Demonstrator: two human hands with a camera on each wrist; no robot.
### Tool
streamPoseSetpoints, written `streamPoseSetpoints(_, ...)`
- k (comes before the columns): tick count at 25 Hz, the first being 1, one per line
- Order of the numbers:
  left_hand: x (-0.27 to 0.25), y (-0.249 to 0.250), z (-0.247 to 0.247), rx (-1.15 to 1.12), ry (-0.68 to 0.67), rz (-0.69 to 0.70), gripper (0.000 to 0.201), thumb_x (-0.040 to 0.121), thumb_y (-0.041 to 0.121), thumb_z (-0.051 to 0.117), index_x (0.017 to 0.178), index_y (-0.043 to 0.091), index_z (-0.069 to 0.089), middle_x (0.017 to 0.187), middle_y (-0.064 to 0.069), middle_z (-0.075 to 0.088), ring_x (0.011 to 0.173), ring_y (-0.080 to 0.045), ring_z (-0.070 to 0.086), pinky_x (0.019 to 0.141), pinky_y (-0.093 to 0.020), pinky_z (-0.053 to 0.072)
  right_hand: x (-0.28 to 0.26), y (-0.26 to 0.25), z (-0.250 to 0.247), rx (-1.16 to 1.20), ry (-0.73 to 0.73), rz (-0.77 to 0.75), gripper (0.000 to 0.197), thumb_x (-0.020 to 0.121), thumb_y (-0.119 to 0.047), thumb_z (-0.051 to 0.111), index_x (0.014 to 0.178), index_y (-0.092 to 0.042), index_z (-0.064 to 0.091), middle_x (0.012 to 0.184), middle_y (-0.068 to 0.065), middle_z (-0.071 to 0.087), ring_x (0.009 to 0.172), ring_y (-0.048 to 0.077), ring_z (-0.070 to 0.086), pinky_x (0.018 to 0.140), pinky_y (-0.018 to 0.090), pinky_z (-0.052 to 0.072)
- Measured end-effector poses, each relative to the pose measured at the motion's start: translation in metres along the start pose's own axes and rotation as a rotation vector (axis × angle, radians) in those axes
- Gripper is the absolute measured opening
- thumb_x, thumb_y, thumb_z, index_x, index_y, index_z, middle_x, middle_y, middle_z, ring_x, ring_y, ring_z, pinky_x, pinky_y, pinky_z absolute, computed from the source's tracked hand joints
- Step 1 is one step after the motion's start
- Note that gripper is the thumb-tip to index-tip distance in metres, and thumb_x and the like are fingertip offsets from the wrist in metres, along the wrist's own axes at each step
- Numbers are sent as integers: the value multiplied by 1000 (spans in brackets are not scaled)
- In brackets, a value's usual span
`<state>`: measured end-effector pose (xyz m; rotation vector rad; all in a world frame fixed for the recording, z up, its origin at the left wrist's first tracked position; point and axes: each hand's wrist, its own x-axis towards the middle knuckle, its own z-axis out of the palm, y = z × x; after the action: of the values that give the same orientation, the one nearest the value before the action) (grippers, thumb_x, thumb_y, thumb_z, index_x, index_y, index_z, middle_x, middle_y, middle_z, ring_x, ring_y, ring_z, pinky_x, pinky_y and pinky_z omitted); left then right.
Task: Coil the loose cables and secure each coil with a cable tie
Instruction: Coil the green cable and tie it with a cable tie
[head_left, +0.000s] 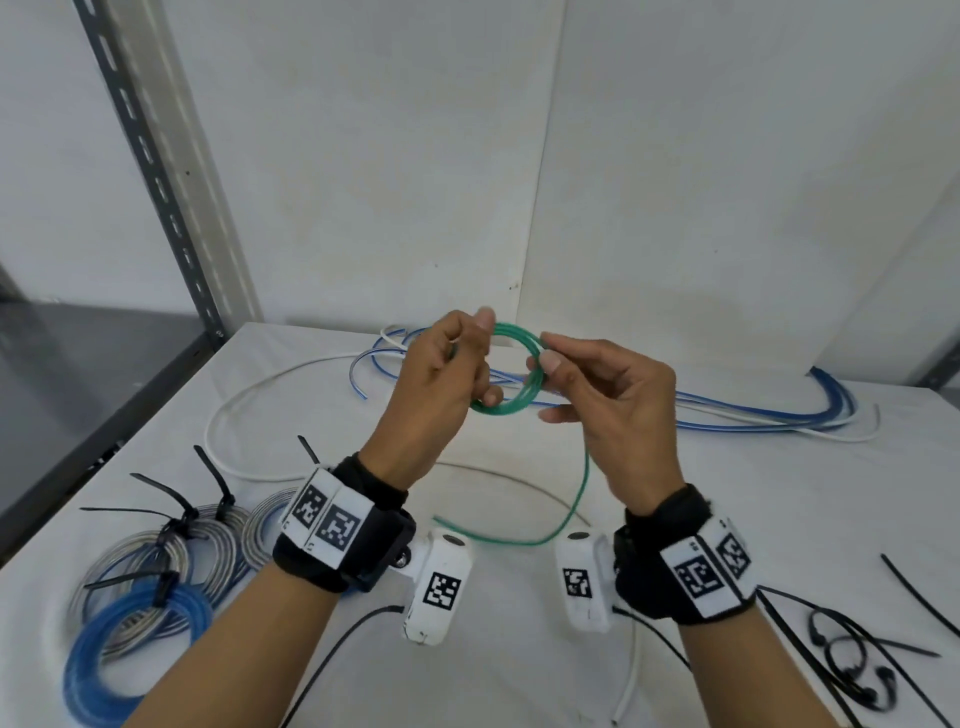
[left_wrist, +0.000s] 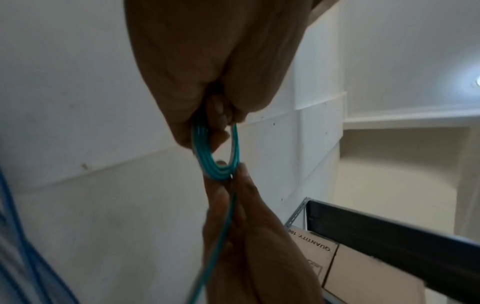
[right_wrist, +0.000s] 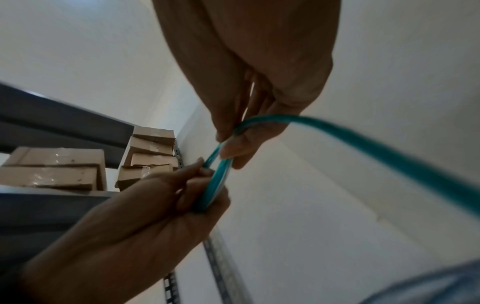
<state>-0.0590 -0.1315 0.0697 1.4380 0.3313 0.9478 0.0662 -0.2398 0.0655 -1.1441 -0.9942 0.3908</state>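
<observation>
A green cable (head_left: 511, 369) is held above the white table (head_left: 519, 597) as a small coil of several loops, between both hands. The left side of the coil is gripped by the left hand (head_left: 441, 384), whose fingers are curled around the loops with the thumb raised at the top; in the left wrist view the strands are seen pinched under the fingers (left_wrist: 221, 115). The right side of the coil is pinched by the right hand (head_left: 608, 410) between thumb and forefinger, with the other fingers loosely spread. From the right hand the loose tail of the cable hangs down and curves to the left, its end just in front of the wrists.

Behind the hands, uncoiled blue cables (head_left: 727, 410) and a white cable (head_left: 234, 415) lie stretched across the table. At the near left, finished coils (head_left: 156, 571) in blue and grey are seen lying together, each bound with a black tie. Loose black cable ties (head_left: 852, 665) are scattered at the near right. A grey metal shelf post (head_left: 156, 171) stands at the left against the white wall, and cardboard boxes (right_wrist: 145, 156) are seen on a shelf in the right wrist view
</observation>
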Motion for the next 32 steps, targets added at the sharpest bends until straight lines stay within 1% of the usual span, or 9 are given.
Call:
streamPoseSetpoints(4,-3,-1,10,-215,95,40,34,108,30,40,78,15,35,63,0,16,49,-11,25,57,-23,43,-9,8,25,157,128,48,23,89,-11,70,112,-8,73,95,14,78,85,25,76,54,26,57)
streamPoseSetpoints(8,-2,6,-6,87,-185,-122,35,105,30,48,78,9,50,55,3,31,48,-11,34,72,-34,58,2,-3,-5,-96,-95,-14,17,94,-4,67,106,-12,76,87,9,78,72,22,74,51,26,53)
streamPoseSetpoints(10,-3,5,-6,231,-268,-119,38,106,32,47,81,3,54,58,8,38,51,-9,40,74,-33,58,5,-7,-12,-209,-179,-33,16,95,-5,67,106,-11,77,88,7,78,73,22,75,52,27,54)
streamPoseSetpoints(15,-3,1,7,-89,21,105,35,105,32,42,81,7,41,62,4,24,52,-12,27,61,-27,44,-4,-1,10,121,87,39,16,94,-6,65,109,-5,73,96,14,78,86,28,76,52,26,57)
streamPoseSetpoints(19,-4,0,10,-192,66,71,38,103,38,42,84,6,40,61,3,19,52,-14,21,59,-27,45,-8,4,22,179,116,41,17,92,-1,67,108,-3,73,96,17,77,85,25,74,49,25,55)
streamPoseSetpoints(22,-1,3,0,-94,-95,-106,44,97,48,52,82,6,48,62,-2,24,51,-16,29,70,-35,58,0,-4,1,21,-4,-25,13,93,-2,68,102,-9,75,88,13,77,74,23,71,48,25,51)
streamPoseSetpoints(25,-4,4,-4,239,-287,-49,42,100,40,49,82,3,54,61,1,35,51,-12,37,70,-38,61,2,-10,-10,-180,-162,-41,12,94,-5,68,100,-9,77,87,7,77,72,21,72,49,29,53)
streamPoseSetpoints(28,-4,1,0,267,-103,87,36,105,33,48,78,9,50,61,10,42,51,-11,47,60,-38,54,0,-7,-3,-76,-101,6,16,93,-6,68,107,-11,75,92,8,78,78,23,76,54,30,59)
streamPoseSetpoints(32,-2,-1,3,180,127,191,36,107,30,47,80,6,46,59,0,37,46,-14,45,58,-37,46,-8,4,15,60,43,18,23,90,-3,70,109,-16,74,97,10,79,86,25,77,54,28,59)
